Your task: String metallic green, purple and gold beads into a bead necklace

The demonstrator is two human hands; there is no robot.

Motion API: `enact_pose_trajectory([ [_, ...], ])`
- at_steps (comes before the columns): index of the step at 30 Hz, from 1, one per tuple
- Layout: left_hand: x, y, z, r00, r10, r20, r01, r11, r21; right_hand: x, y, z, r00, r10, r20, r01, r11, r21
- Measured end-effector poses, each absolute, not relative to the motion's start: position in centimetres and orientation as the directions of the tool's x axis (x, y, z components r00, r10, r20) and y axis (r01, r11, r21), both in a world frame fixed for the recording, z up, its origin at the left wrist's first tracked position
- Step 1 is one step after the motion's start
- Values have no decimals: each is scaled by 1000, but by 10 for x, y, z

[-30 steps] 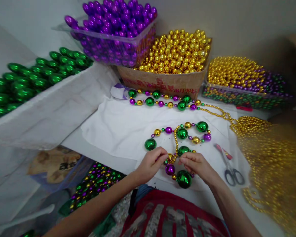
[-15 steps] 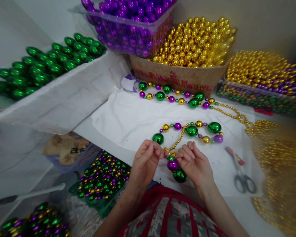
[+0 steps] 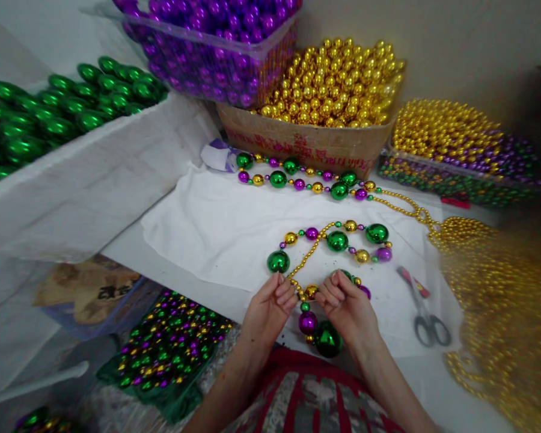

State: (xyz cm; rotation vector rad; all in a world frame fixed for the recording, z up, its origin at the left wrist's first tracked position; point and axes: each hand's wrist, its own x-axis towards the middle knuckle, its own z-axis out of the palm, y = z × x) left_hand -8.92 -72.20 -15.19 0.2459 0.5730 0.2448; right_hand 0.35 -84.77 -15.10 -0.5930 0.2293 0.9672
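Note:
A necklace of green, purple and gold beads (image 3: 338,242) lies looped on a white cloth (image 3: 225,228). My left hand (image 3: 270,310) and my right hand (image 3: 349,307) meet at its near end, fingers pinched on the strand on either side of a gold bead (image 3: 311,292). A purple bead (image 3: 307,322) and a large green bead (image 3: 328,338) hang just below, between my wrists. A thin gold bead chain (image 3: 309,261) runs from my left fingers up across the loop.
A second bead strand (image 3: 306,180) lies farther back. Scissors (image 3: 421,313) rest to the right. A gold chain pile (image 3: 500,300) fills the right. Boxes of green (image 3: 54,114), purple (image 3: 216,42) and gold balls (image 3: 338,84) stand behind. Mixed beads (image 3: 166,346) sit low left.
My hands stay pinched on the strand's near end; the fingers have shifted a little. The view has swung slightly, and the hanging purple and green beads sit a bit lower.

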Motion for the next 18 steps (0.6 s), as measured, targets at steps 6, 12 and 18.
enact_pose_trajectory([
  [6, -75, -724, -136, 870, 275, -409, -90, 905, 416, 9, -859, -140, 604, 679, -418, -792, 452, -410],
  [12, -58, -725, -138, 897, 218, -384, 40, 826, 562, 22, -870, -141, 621, 674, -401, -768, 421, -483],
  [18, -36, -712, -135, 941, 110, -320, 210, 551, 807, 38, -885, -126, 676, 678, -290, -615, 301, -729],
])
